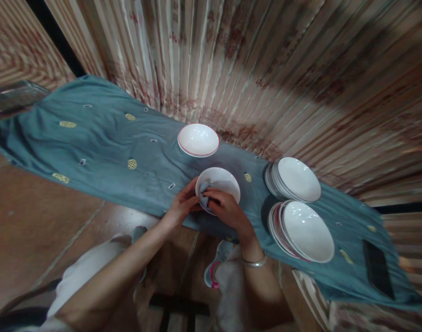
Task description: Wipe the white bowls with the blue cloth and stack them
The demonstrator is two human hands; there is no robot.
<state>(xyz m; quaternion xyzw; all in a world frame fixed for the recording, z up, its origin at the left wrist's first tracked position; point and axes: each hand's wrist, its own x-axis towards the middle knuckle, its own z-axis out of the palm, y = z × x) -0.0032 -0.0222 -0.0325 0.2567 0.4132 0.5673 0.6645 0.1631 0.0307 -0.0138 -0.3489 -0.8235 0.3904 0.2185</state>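
A white bowl (223,177) is at the table's front edge, tilted a little toward me. My left hand (183,201) grips its left rim, thumb near the edge and fingers around the outside. Inside the bowl, my right hand (225,206) presses a bunched grey-blue cloth (204,188) against the left inner wall. The fingers of my right hand are closed on the cloth. Just behind, a white bowl with a red rim (199,139) sits on the tablecloth, apparently stacked on another.
Two stacks of white bowls, a rear stack (299,180) and a front stack (309,232), stand to the right. A dark phone (378,269) lies at the far right of the green tablecloth (103,147). Behind the table hangs a pleated curtain (204,60). A clear tray (17,94) is at far left.
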